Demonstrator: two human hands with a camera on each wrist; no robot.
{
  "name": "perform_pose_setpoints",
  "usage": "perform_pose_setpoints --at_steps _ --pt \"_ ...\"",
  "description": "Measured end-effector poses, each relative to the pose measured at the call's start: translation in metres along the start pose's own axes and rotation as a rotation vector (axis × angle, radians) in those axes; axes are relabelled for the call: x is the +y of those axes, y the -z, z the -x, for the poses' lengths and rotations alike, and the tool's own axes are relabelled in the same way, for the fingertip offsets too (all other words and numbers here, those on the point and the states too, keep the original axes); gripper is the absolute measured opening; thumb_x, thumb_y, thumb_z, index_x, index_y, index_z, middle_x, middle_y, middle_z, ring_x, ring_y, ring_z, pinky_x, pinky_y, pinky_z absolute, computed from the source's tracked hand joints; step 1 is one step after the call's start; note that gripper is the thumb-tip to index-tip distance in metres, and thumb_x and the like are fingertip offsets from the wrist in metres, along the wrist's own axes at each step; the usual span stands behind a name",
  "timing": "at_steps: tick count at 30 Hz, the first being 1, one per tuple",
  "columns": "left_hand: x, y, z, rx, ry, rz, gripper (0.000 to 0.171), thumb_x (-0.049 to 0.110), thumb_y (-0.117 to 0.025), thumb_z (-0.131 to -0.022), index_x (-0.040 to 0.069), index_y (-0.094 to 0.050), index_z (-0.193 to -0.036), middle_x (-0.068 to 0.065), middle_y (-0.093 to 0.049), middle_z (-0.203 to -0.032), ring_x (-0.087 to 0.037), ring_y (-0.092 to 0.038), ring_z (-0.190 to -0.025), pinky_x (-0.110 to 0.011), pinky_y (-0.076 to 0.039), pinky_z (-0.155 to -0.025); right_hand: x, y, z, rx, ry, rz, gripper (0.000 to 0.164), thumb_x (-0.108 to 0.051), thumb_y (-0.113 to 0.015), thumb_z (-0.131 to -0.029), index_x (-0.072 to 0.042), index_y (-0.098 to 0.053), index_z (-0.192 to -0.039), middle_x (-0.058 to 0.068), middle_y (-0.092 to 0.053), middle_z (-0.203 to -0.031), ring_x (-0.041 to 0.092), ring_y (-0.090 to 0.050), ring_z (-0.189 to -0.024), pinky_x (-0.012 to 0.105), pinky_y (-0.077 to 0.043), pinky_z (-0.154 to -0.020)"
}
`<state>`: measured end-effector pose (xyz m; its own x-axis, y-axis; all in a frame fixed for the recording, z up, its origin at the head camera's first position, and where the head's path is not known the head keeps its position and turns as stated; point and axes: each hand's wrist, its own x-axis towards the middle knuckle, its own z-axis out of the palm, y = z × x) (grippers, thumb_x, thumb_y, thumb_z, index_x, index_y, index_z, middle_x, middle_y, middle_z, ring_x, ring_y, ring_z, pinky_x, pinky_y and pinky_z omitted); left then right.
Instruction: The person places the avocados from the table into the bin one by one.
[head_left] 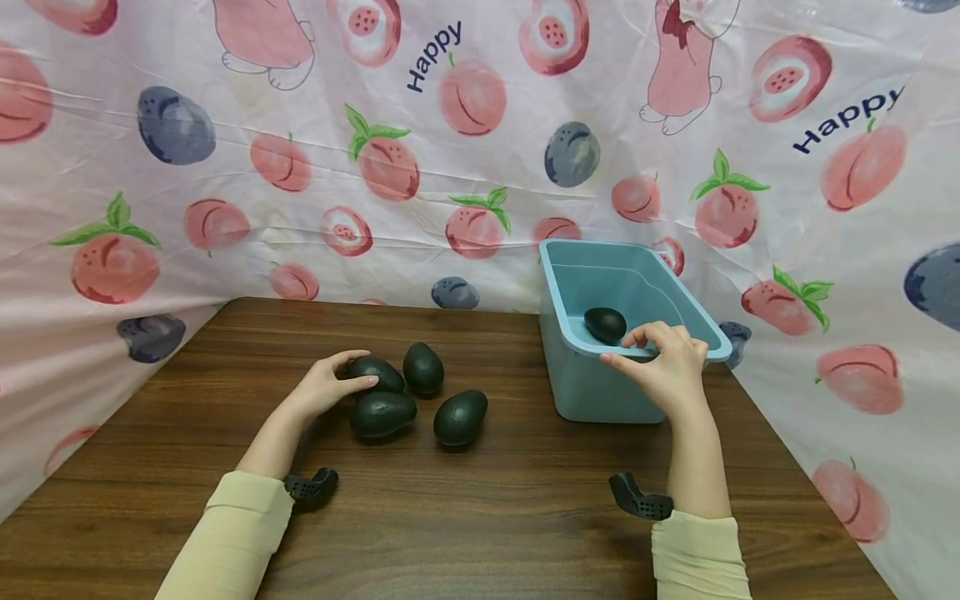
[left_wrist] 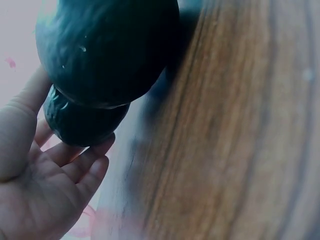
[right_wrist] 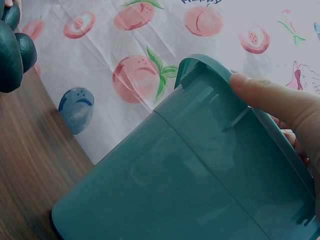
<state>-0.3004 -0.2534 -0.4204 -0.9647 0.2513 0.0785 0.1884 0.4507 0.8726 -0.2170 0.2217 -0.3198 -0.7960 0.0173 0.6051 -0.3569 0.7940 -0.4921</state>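
My left hand (head_left: 327, 385) grips a dark green avocado (head_left: 381, 372) on the table's left side, thumb on the near side and fingers round the far side. Right in front of it lies another avocado (head_left: 382, 415), which covers part of the held one in the left wrist view. Two further avocados, one upright-looking (head_left: 423, 369) and one slanted (head_left: 461, 418), lie to the right. My right hand (head_left: 671, 367) pinches the near rim of a light blue plastic bin (head_left: 603, 387), thumb outside and fingers inside. One avocado (head_left: 604, 325) rests in the bin.
The wooden table (head_left: 465, 517) runs back to a fruit-printed cloth (head_left: 420, 242) hanging behind and at both sides. The bin stands near the back right, close to the cloth. A black wrist strap mount (head_left: 311, 487) sits on each forearm.
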Motion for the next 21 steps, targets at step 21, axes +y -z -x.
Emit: perform_pose_setpoints --at_steps 21 --pt "0.0028 0.008 0.0006 0.118 0.005 -0.005 0.077 0.043 -0.071 -0.085 0.006 -0.04 -0.145 -0.023 -0.046 -0.132 -0.038 -0.044 -0.119 -0.053 -0.036 -0.096 -0.0014 -0.0001 0.002 0.01 0.01 0.002 0.032 -0.03 -0.087 -0.07 -0.011 -0.063 -0.08 0.005 -0.06 -0.084 0.019 -0.039 -0.083 0.051 -0.017 -0.085"
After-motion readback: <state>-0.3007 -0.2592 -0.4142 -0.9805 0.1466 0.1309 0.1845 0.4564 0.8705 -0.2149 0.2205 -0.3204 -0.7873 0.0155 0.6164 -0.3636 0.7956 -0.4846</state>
